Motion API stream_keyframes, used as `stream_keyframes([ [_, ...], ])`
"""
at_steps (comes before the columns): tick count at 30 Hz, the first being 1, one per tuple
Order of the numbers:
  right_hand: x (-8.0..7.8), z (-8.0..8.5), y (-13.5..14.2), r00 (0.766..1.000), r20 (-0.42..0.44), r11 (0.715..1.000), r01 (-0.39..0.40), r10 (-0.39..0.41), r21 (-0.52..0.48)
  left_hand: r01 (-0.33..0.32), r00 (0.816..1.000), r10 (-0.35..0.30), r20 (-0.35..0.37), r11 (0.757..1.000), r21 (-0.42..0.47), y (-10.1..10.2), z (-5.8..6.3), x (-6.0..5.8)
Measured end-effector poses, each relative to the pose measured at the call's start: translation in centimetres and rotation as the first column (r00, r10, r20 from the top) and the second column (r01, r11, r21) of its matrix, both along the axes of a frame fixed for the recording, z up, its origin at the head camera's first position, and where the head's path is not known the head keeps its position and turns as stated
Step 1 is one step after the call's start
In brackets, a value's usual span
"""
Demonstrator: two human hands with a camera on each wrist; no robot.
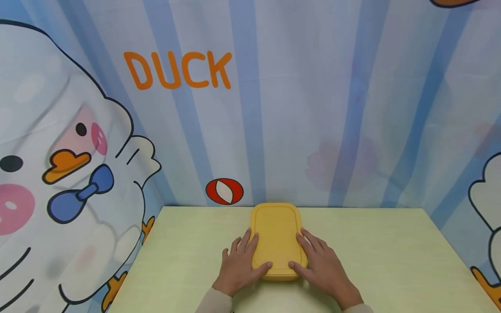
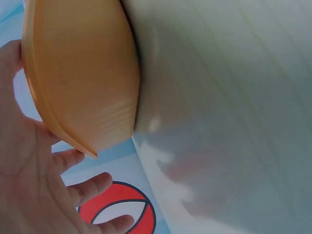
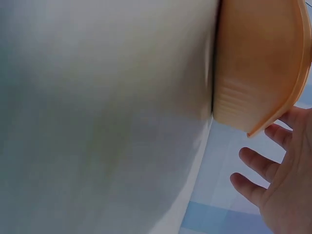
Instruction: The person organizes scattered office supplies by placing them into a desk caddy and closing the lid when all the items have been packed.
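Observation:
A yellow lidded plastic box stands on the pale table with its lid on. My left hand rests at its left edge, thumb on the near part of the lid. My right hand lies likewise along the right edge, its thumb on the lid's near corner. In the left wrist view the box's side wall shows below the lid rim, and the left fingers are spread and fairly straight. The right wrist view has the right fingers spread too, some beyond the box. The box's contents are hidden.
The pale yellow table reaches back to a striped blue curtain printed with ducks and the word DUCK. A red and white printed ball is on the curtain just behind the table's far edge, left of the box.

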State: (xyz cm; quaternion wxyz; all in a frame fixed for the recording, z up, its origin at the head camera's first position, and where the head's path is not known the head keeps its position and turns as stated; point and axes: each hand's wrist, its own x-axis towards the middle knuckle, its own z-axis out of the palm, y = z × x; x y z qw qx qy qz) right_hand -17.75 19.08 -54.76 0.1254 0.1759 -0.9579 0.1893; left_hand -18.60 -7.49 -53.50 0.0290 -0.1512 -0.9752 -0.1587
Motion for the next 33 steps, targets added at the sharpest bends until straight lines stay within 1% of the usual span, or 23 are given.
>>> stream_keyframes([
  [3,-0.3,0.3,0.0,1.000,-0.027,1.000,0.002,-0.001,0.030,-0.004,1.000,0.004,0.000,1.000,-0.005,0.1,0.3,-0.1],
  [7,-1.0,0.6,0.1,0.999,-0.028,0.999,-0.025,0.026,0.034,0.012,1.000,-0.012,0.021,1.000,-0.012,0.3,0.6,-0.9],
  [10,-1.8,0.8,0.1,0.999,0.004,0.999,-0.038,0.038,0.030,0.038,0.999,-0.037,0.028,0.998,-0.043,0.4,0.6,-1.9],
  [12,-2.4,1.0,0.0,0.998,0.040,0.999,-0.045,0.044,0.024,0.051,0.998,-0.050,0.030,0.997,-0.057,0.5,0.5,-2.5],
  [16,-3.4,1.3,-0.2,0.993,0.102,0.997,-0.066,0.062,0.031,0.063,0.997,-0.061,0.039,0.996,-0.062,0.5,0.6,-3.3],
  [20,-4.5,1.9,-0.1,0.990,0.117,0.995,-0.087,0.079,0.059,0.058,0.998,-0.056,0.039,0.995,-0.075,0.5,1.1,-3.9],
  [22,-4.9,2.3,0.0,0.990,0.107,0.993,-0.095,0.087,0.075,0.056,0.998,-0.053,0.044,0.995,-0.077,0.6,1.3,-4.3],
  [24,-5.4,2.6,-0.1,0.990,0.107,0.990,-0.102,0.092,0.093,0.060,0.997,-0.056,0.054,0.995,-0.074,0.8,1.3,-4.6],
  [27,-6.1,2.7,-0.4,0.990,0.109,0.988,-0.101,0.089,0.117,0.071,0.996,-0.068,0.057,0.995,-0.067,1.1,0.7,-5.3],
  [30,-6.8,2.4,-0.9,0.988,0.125,0.988,-0.103,0.088,0.118,0.083,0.995,-0.078,0.058,0.993,-0.082,1.3,0.3,-5.8],
  [33,-7.4,2.2,-1.3,0.985,0.139,0.989,-0.112,0.098,0.095,0.092,0.995,-0.087,0.056,0.991,-0.094,1.5,0.5,-6.2],
])
